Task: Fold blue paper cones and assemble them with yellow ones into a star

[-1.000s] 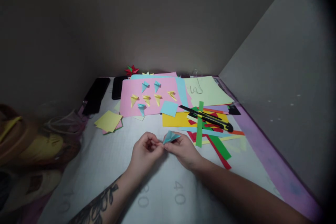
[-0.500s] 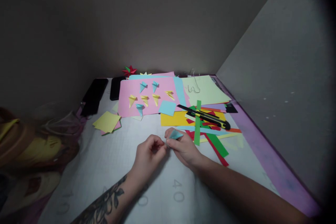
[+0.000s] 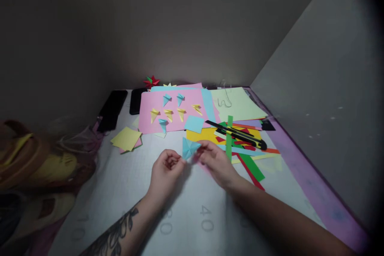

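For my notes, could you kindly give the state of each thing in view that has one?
Blue paper: creased, partly folded
Left hand: pinching blue paper
Right hand: holding blue paper's right corner
Blue pieces: folded
Yellow pieces: folded
Blue square: flat
Cutter: lying down, blade unclear
Star: folded

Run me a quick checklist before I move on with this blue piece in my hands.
1. Blue piece supported: ok, left hand at its lower corner, right hand at its right side.
2. Creases sharp: cannot tell, too small in the picture.
3. Cutter away from both hands: ok, it lies among the strips beyond the right hand.
4. Cutter blade drawn in: cannot tell.
5. Finished folds set apart on the pink sheet: ok, four yellow folds and three blue folds.
6. Blue square lying flat: ok.
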{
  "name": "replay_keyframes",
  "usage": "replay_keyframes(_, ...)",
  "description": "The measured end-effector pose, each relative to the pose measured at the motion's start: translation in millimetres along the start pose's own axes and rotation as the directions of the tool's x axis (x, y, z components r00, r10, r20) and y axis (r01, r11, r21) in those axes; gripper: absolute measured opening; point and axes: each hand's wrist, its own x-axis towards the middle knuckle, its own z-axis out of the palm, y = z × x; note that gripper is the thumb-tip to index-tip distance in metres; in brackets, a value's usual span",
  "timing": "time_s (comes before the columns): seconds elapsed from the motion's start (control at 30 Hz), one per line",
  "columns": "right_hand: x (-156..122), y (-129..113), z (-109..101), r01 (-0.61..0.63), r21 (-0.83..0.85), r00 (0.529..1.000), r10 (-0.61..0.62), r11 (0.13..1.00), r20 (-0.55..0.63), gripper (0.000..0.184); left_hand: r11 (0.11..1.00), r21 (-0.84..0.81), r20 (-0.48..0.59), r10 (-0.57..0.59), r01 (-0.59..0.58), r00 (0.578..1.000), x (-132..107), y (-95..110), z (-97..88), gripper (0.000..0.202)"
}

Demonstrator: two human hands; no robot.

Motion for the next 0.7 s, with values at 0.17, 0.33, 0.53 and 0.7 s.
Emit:
replay_keyframes(0.17,-7.7,4.7,11.2,-0.079,-0.232,0.991,0.103,0.969,0.091,0.017,0.999,0.047,0.099,-0.003,-0.001,0.995,-7.5,-3.1,7.2,0.017)
replay_keyframes(0.33,-2.7,8.1,7.2,-0.105,-0.177,0.993,0.092,0.979,-0.081,0.023,0.994,0.107,0.153,0.002,-0.019,0.988,-10.5,-9.4,9.4,0.009)
replay_keyframes(0.53,1.3,11.0,5.8,-0.112,-0.102,0.987,0.099,0.988,-0.128,0.025,0.998,0.062,0.203,0.004,-0.017,0.979,-7.5,-11.0,5.5,0.013)
replay_keyframes(0.7,-5.0,3.8,10.7,-0.046,-0.406,0.997,0.068,0.913,0.04,0.014,0.985,0.133,0.173,0.082,-0.106,0.981,-4.7,-6.4,-0.7,0.016)
